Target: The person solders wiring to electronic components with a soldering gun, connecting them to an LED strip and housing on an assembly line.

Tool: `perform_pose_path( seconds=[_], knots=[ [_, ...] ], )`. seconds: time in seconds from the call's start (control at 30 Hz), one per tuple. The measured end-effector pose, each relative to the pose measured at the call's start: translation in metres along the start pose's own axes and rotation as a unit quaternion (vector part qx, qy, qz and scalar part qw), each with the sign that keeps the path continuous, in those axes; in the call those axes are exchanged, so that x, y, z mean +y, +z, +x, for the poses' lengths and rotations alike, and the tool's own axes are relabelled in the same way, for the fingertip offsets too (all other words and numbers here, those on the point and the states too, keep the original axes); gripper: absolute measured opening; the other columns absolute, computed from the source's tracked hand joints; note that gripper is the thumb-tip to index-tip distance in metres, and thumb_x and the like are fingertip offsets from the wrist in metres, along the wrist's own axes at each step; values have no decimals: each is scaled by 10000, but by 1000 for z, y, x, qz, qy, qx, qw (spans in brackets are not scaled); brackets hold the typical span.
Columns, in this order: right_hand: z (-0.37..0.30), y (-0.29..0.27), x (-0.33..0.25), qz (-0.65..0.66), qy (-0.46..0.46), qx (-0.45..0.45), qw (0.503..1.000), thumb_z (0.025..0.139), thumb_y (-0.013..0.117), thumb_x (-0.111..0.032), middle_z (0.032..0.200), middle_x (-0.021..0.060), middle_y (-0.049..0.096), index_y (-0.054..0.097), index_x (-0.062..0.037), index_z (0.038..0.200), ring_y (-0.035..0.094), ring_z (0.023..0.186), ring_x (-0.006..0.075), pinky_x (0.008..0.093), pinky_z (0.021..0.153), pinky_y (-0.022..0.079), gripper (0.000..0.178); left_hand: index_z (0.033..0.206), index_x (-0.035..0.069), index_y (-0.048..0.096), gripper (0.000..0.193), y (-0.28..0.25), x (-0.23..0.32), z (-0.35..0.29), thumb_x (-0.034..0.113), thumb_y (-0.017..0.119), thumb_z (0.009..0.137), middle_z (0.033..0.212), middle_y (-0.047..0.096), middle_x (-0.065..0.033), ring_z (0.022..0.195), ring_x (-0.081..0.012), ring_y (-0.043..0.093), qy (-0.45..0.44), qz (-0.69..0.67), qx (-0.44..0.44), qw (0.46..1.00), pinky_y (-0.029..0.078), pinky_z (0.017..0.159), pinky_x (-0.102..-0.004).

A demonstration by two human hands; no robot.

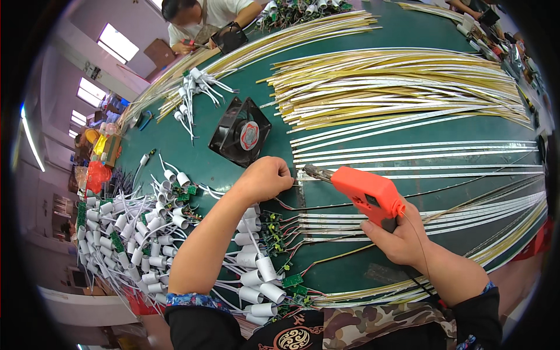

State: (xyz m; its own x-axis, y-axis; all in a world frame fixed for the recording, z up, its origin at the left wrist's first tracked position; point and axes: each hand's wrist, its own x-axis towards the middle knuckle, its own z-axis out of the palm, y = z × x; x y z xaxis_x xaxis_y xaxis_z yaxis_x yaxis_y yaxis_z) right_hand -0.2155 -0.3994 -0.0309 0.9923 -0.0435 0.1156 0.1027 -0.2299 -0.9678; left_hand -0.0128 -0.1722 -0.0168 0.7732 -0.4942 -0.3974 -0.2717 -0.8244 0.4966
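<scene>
My right hand (402,239) is wrapped round the grip of an orange soldering gun (364,192). Its metal tip points left, close to the left ends of several thin white LED strips (420,174) lying side by side. Just left of those ends, my left hand (265,181) is closed in a pinch; whatever its fingertips hold is hidden. Below it, red and dark wires join the ends of other white strips (350,224) to small green circuit boards (271,230). White cylindrical plastic caps (251,274) with white leads lie beside the boards.
A black square fan (240,131) stands just beyond my left hand. A thick pile of white and yellow strips (396,87) covers the far side of the green table (338,41). White caps (134,245) heap up on the left. Across the table, a person (204,23) works.
</scene>
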Motion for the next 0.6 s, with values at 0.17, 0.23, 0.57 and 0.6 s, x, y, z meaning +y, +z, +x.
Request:
perform_pose_path(
  seconds=[0.17, 0.23, 0.57, 0.6],
  knots=[
    [-3, -2, 1, 9, -23, 11, 1000, 823, 704, -133, 951, 122, 658, 523, -14, 1274, 641, 837, 247, 346, 795, 496, 501, 760, -3, 655, 166, 0, 1, 0, 160, 681, 767, 665, 620, -56, 618, -128, 552, 1, 5, -1, 1000, 462, 589, -306],
    [-3, -4, -3, 4, -20, 7, 1000, 824, 705, -135, 965, 127, 656, 521, -14, 1277, 642, 842, 252, 345, 798, 496, 503, 756, -3, 653, 168, 1, 0, 0, 162, 682, 768, 664, 618, -54, 620, -126, 550, 3, 7, 1, 1000, 461, 589, -306],
    [-3, -7, -2, 2, -45, 22, 999, 825, 706, -143, 1024, 151, 654, 523, -28, 1278, 649, 888, 295, 355, 811, 497, 502, 1028, 4, 628, 245, -10, -13, -15, 44, 652, 788, 966, 634, -92, 897, -179, 598, 115, -28, -50, 992, 485, 809, -306],
    [-2, -8, -3, 4, -45, 19, 999, 825, 706, -143, 1024, 151, 654, 523, -28, 1278, 649, 888, 295, 355, 811, 497, 502, 1067, 1, 614, 292, -11, -15, -16, 28, 649, 778, 1007, 624, -112, 945, -206, 601, 131, -47, -60, 988, 483, 836, -316]
  ],
)
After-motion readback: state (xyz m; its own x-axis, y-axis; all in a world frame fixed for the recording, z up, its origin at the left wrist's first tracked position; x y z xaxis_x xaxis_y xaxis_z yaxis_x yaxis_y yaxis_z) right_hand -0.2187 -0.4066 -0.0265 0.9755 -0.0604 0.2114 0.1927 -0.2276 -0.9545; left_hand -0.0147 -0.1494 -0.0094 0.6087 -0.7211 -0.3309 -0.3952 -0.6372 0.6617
